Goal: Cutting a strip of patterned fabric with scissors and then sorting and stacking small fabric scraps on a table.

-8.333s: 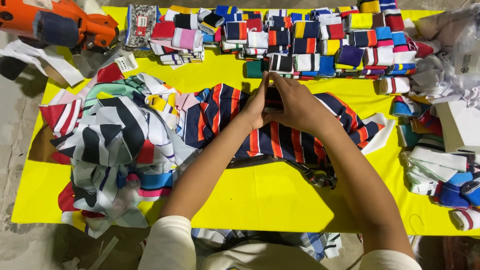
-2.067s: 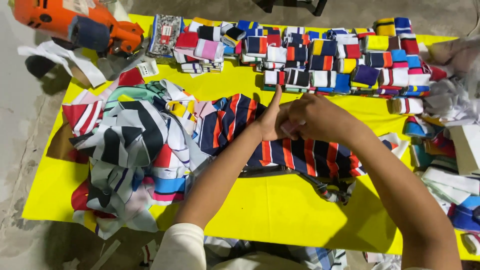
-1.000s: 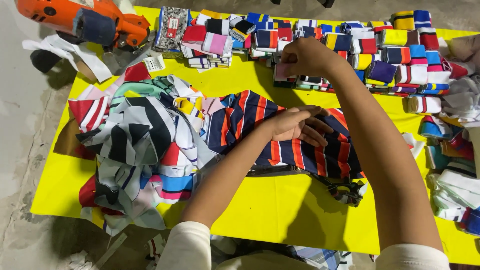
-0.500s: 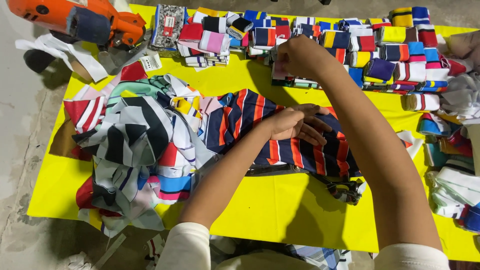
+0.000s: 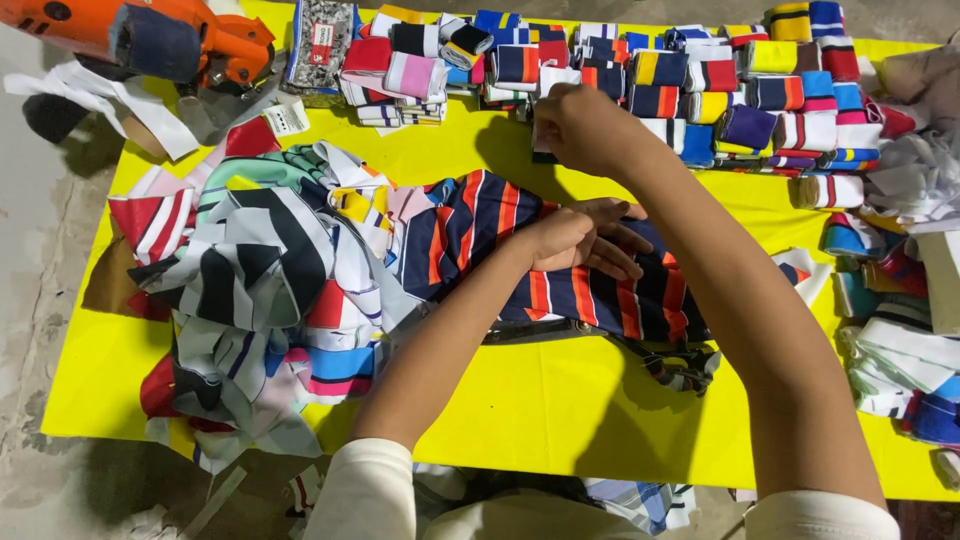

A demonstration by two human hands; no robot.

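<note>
My left hand (image 5: 585, 240) lies flat with its fingers spread on a navy strip of fabric with red and orange stripes (image 5: 480, 225), which is laid across the yellow sheet (image 5: 520, 400). My right hand (image 5: 580, 125) is stretched out to the far row of small folded striped pieces (image 5: 700, 75). Its fingers are curled down on one folded striped piece (image 5: 541, 150) at the near edge of that row. My right forearm crosses over the right end of the navy strip and hides part of it.
A loose heap of striped fabric pieces (image 5: 250, 290) lies to the left of the navy strip. An orange power tool (image 5: 150, 40) sits at the far left corner. More folded pieces and white cloth (image 5: 900, 330) crowd the right edge. Grey concrete floor (image 5: 40, 300) surrounds the sheet.
My right hand has left the navy strip and moved up to the far row with a folded piece. My left hand has settled flat on the strip.
</note>
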